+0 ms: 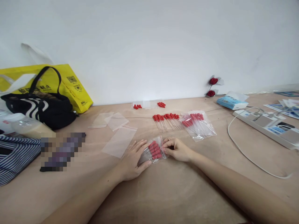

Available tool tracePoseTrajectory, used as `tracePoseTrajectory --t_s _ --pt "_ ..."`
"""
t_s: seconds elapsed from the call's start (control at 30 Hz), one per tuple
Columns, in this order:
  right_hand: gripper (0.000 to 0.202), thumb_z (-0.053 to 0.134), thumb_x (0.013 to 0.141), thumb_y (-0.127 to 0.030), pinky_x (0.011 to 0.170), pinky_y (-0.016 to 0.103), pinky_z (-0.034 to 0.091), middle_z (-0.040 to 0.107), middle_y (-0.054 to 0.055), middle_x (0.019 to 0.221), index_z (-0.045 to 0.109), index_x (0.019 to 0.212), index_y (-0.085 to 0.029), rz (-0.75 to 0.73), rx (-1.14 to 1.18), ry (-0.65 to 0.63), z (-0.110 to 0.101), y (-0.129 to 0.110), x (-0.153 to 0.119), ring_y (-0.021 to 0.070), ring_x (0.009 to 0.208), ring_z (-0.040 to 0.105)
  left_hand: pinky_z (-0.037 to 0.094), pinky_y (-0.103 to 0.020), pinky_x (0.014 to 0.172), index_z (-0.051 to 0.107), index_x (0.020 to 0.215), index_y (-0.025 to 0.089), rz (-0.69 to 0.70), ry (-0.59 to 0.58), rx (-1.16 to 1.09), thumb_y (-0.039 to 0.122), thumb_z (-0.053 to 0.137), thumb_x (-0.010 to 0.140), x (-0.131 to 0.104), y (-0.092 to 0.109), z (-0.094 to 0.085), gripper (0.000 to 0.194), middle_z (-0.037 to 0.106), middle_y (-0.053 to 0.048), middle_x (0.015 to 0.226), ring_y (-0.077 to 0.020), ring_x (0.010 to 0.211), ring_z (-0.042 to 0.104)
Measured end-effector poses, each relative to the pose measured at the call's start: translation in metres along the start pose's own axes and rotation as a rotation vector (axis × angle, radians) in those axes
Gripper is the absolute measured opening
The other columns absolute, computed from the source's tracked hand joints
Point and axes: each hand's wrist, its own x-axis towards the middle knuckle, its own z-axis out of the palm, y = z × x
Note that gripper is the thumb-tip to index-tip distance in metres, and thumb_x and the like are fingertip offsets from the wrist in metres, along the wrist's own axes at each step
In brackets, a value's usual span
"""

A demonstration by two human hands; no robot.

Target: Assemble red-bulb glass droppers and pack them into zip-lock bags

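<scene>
A clear zip bag (155, 150) of red-tipped sticks lies on the table between my hands. My left hand (134, 160) rests over the stick end of the bag, its fingers spread and partly covering it. At the bag's zip edge, the thumb and fingers of my right hand (178, 149) pinch the plastic. Behind them lies a row of loose red-tipped sticks (167, 121), and to its right another clear bag (201, 126) holds similar sticks. Flat clear bags (120, 140) are left of my left hand. Small red pieces (161, 105) sit on clear bags by the wall.
A yellow bag (80, 90), a black bag (53, 110), a bottle (30, 126) and striped cloth (18, 158) are at left. Tissues (231, 102), a power strip (271, 127) with a looping white cable (243, 155), and a red flower (213, 81) are at right.
</scene>
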Motion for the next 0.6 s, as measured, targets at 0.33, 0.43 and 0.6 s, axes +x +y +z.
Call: tracePoseTrajectory --t_s 0.33,0.43,0.6 --pt "0.018 0.057 0.074 -0.030 0.069 0.027 0.038 0.057 0.000 0.067 0.058 0.062 -0.017 0.026 -0.094 0.113 0.002 0.004 0.001 0.0128 0.068 0.051 0.036 -0.039 0.095 0.047 0.117 0.019 -0.141 0.142 -0.365 0.041 0.049 0.077 0.021 -0.003 -0.004 0.045 0.050 -0.010 0.123 -0.0235 0.113 0.045" --pt "0.015 0.052 0.078 -0.026 0.072 0.029 0.037 0.058 0.000 0.067 0.058 0.066 -0.018 -0.035 -0.133 0.108 0.001 0.006 0.004 0.0134 0.069 0.051 0.043 -0.034 0.082 0.054 0.107 0.015 -0.310 0.122 -0.552 0.038 0.054 0.072 0.048 -0.009 -0.009 0.042 0.061 -0.009 0.102 -0.0215 0.094 0.056" --pt "0.014 0.052 0.078 -0.025 0.068 0.027 0.038 0.058 0.001 0.069 0.059 0.069 -0.018 -0.039 -0.171 0.149 -0.001 0.007 0.005 0.0134 0.069 0.051 0.043 -0.025 0.060 0.063 0.066 0.012 -0.447 -0.076 -0.835 0.033 0.069 0.054 0.079 -0.011 -0.016 0.025 0.063 -0.002 0.062 -0.0145 0.060 0.056"
